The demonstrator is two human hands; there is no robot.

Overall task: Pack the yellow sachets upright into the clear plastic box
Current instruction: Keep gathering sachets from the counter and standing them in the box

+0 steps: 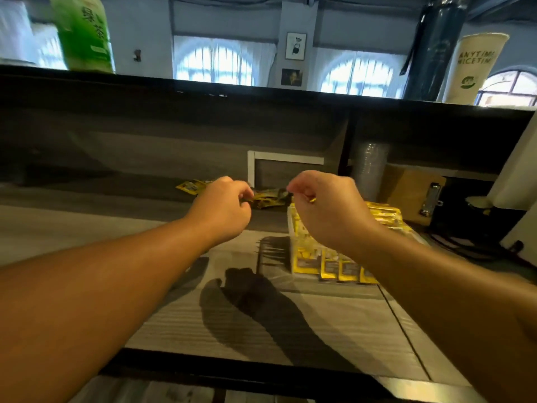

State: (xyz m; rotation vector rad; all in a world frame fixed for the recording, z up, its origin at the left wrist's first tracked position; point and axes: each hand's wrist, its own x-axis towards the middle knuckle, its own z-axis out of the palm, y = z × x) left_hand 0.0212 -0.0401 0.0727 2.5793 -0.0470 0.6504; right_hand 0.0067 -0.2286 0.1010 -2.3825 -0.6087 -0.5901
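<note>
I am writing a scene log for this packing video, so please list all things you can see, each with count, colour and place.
clear plastic box: one, transparent, on the counter under the right hand
packed sachets: a row, count unclear, yellow, upright in the box
loose sachets: a few, yellow, lying on the counter behind the hands
counter: one, grey
clipboard: one, brown with a metal clip, right rear
stack of clear cups: one stack, right of the white frame
bottle: one, green, on the upper ledge, left
paper cup: one, white with green print, on the ledge, right
left hand: fingers curled at the loose sachets
right hand: above the box, pinching something small and yellow
</note>
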